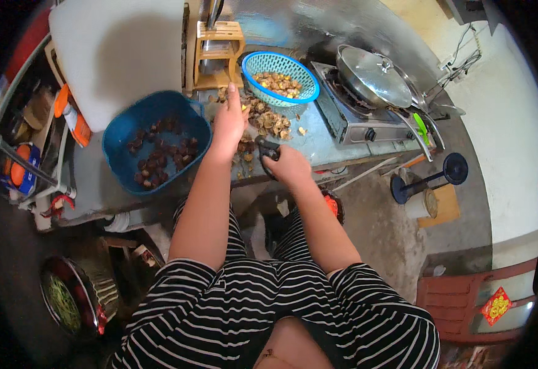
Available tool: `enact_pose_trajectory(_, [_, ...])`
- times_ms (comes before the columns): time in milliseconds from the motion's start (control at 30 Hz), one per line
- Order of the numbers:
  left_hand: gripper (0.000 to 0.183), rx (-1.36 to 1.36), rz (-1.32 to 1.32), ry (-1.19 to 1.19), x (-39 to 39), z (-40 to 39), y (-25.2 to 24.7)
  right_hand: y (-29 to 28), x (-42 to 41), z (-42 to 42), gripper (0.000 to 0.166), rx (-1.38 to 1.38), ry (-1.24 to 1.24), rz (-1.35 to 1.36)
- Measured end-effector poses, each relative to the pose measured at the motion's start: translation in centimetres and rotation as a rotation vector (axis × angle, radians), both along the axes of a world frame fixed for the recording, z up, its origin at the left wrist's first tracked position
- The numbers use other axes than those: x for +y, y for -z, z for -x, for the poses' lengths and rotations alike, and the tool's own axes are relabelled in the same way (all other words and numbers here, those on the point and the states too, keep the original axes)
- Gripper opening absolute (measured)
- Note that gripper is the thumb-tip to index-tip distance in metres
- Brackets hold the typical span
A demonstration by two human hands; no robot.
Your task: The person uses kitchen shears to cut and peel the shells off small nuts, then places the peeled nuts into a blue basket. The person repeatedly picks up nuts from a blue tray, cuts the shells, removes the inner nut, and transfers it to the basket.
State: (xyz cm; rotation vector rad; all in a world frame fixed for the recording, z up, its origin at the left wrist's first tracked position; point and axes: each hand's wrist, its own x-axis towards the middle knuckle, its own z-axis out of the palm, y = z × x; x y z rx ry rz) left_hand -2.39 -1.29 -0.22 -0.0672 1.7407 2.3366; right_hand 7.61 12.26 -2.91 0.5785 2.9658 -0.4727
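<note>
My left hand (232, 122) is raised over the counter, between the blue tub and the basket. A small yellow nut kernel (244, 107) shows at its fingers, partly hidden by them. Near the counter's front edge, my right hand (291, 166) grips a black-handled tool (266, 150) that looks like scissors; its working end is hard to make out. Brown nut shells (271, 122) lie heaped between and beyond the hands. A light green basket with a blue rim (315, 94) holds peeled nuts (278, 84). Dark brown nuts (158, 161), seemingly chestnuts, lie in the blue plastic tub (116, 138).
A gas stove (356, 133) with a lidded wok (375, 76) stands right of the basket, handles jutting forward. Behind are a wooden rack (218, 53) and a white board (116, 60). A spray bottle (72, 117) stands left. A bin (335, 205) is below the counter edge.
</note>
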Motion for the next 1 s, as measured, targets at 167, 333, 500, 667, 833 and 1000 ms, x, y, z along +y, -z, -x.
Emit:
enact_pose_trajectory(167, [0.074,-0.002,0.076,0.061,0.1,2.1,1.2,3.5,0.3,3.2,0.049,0.009,-0.075,-0.138])
enact_pose_trajectory(333, [0.076,-0.125,0.164,0.175,0.6,3.3,1.3,1.8,1.2,4.3,0.043,0.421,-0.045,0.131])
enact_pose_trajectory(500, [0.066,-0.086,0.235,0.287,2.7,3.2,1.2,-2.7,2.1,6.0,0.036,0.622,-0.388,0.702])
enact_pose_trajectory(667, [0.067,-0.016,0.145,0.356,3.2,3.3,1.4,-1.9,2.9,7.3,0.022,0.78,-0.476,0.653])
enact_pose_trajectory(833, [0.059,0.182,0.213,0.354,4.0,2.5,1.6,-0.6,2.3,7.4,0.016,0.897,-0.324,0.805])
enact_pose_trajectory(1000, [0.055,0.068,0.13,0.442,3.7,2.9,2.0,-0.2,1.9,7.9,0.019,0.817,-0.103,1.016])
